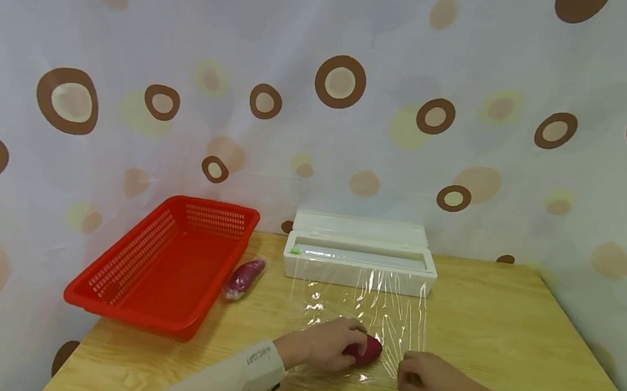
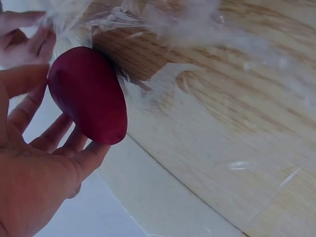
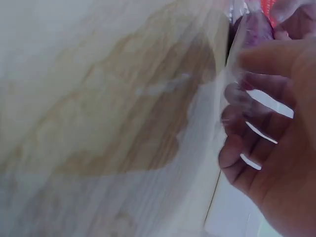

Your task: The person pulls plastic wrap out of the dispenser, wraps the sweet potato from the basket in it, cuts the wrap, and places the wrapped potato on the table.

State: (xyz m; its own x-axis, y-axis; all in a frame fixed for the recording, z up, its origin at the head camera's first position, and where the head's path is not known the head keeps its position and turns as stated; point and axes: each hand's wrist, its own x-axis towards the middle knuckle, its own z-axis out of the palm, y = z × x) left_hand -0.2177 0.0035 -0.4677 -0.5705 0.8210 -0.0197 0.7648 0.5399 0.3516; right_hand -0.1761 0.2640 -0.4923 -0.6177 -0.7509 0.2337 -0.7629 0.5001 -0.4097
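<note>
In the head view my left hand (image 1: 334,345) grips a smooth maroon sweet potato (image 1: 368,351) over a sheet of cling film (image 1: 358,310). The left wrist view shows the sweet potato (image 2: 89,94) held between thumb and fingers, tapered end outward. My right hand (image 1: 434,382) pinches the film's near right edge, its fingers curled in. In the right wrist view, film stretches out from the fingertips of my right hand (image 3: 276,98). The sheet runs back to a white cling film box (image 1: 359,277), which stands with its lid up and the roll inside.
A red plastic basket (image 1: 183,271) stands on the left of the wooden table (image 1: 507,333). Beside its right side lies another sweet potato (image 1: 245,278), wrapped in film. A spotted curtain (image 1: 386,165) hangs behind the table.
</note>
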